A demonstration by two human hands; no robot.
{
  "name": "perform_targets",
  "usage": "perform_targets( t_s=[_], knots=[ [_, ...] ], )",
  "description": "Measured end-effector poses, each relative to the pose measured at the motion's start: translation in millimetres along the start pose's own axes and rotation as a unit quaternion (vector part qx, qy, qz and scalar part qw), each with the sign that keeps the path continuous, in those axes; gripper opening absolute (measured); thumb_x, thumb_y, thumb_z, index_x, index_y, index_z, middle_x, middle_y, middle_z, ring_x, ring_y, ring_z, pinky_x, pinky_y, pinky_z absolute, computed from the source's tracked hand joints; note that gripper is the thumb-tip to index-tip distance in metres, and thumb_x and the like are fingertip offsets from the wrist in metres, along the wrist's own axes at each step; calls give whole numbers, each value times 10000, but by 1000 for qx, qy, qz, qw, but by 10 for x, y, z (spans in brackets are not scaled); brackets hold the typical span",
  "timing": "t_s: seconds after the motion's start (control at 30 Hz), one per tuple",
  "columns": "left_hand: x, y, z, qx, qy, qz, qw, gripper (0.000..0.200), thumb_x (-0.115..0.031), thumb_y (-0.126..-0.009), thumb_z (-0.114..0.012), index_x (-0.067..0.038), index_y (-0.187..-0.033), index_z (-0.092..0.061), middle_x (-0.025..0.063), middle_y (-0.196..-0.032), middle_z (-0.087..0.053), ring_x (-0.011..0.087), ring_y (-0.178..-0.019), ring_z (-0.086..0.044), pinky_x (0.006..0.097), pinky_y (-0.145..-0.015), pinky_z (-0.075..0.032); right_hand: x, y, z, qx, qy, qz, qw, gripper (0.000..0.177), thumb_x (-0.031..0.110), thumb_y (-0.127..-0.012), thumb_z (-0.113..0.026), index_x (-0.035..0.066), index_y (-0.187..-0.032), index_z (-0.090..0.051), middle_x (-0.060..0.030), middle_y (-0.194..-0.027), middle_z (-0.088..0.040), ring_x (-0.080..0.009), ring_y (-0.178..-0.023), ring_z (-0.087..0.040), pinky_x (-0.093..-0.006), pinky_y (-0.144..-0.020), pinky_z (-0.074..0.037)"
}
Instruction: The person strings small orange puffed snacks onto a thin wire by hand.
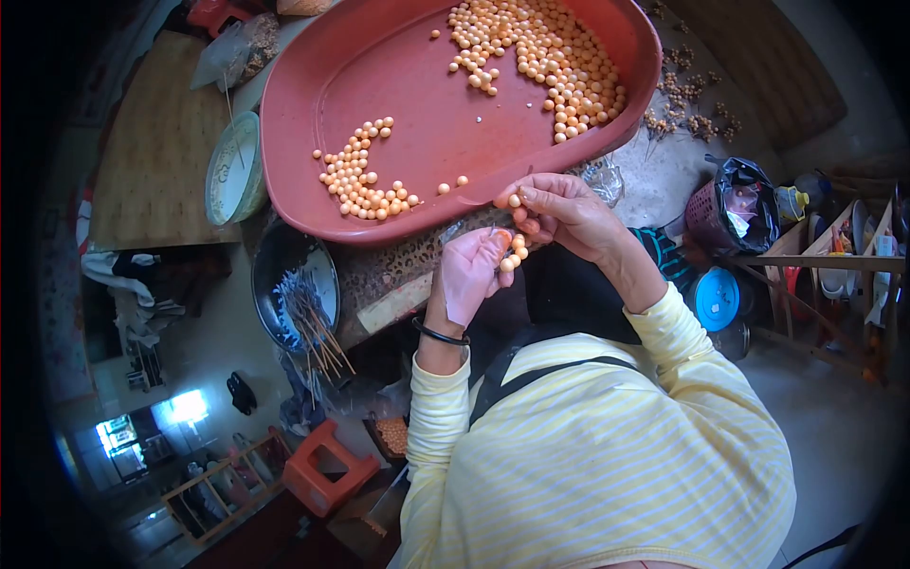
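My left hand [466, 277], partly covered in pink, is closed on a small cluster of pale orange beads [515, 253] below the front rim of a red plastic tub [313, 85]. Close beside it, my right hand [569, 216] pinches a single orange bead [515, 201] between thumb and fingertips. Whether a wire or stem runs through the cluster is too small to tell. Inside the tub, a big heap of loose beads [569, 66] lies at the far right. A smaller group of beads [360, 180] rests at the left.
Left of the tub stand a pale green basin [248, 171] and a dark bowl [325, 270] with a bundle of thin sticks [318, 318]. Bunches of beaded stems [687, 90] lie at the right, near a pink basket [703, 213] lined with black plastic. A red stool [327, 469] stands lower left.
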State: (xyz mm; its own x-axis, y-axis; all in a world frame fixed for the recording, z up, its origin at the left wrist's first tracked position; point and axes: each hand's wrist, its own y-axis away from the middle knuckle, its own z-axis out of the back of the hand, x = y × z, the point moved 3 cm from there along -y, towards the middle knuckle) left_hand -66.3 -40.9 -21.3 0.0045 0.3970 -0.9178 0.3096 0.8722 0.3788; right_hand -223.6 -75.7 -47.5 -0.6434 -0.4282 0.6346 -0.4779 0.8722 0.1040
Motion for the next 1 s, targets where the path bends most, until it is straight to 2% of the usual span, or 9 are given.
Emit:
perform_targets(
  t_s=[0.6,0.77,0.9,1.0],
  knots=[
    [3,-2,18,11,-6,5,1000,245,-245,-957,-495,-22,-933,-591,27,-657,-568,35,-489,-455,131,-397,-270,38,16,-51,-12,-23,-1,1000,209,97,-924,-534,-28,-1076,-601,-94,-817,-623,-87,-586,-538,-179,-539,-472],
    [9,5,34,10,-11,16,1000,222,-200,-960,-488,-17,-927,-608,24,-707,-576,49,-538,-492,141,-440,-312,24,15,-36,-11,-4,2,1000,205,93,-925,-532,-27,-1079,-595,-108,-844,-637,-89,-591,-543,-189,-546,-481],
    [27,11,23,10,-3,0,1000,246,-248,-959,-490,-26,-923,-590,24,-650,-565,36,-488,-457,132,-397,-266,18,30,-31,12,-57,7,998,201,90,-929,-526,-25,-1084,-585,-120,-868,-648,-96,-597,-552,-200,-544,-486],
    [47,9,34,11,2,5,1000,228,-221,-959,-488,-22,-931,-596,29,-684,-571,45,-512,-476,136,-417,-286,26,27,-16,23,-62,10,998,201,89,-930,-524,-23,-1087,-580,-123,-875,-650,-98,-593,-551,-200,-541,-483]
  ],
)
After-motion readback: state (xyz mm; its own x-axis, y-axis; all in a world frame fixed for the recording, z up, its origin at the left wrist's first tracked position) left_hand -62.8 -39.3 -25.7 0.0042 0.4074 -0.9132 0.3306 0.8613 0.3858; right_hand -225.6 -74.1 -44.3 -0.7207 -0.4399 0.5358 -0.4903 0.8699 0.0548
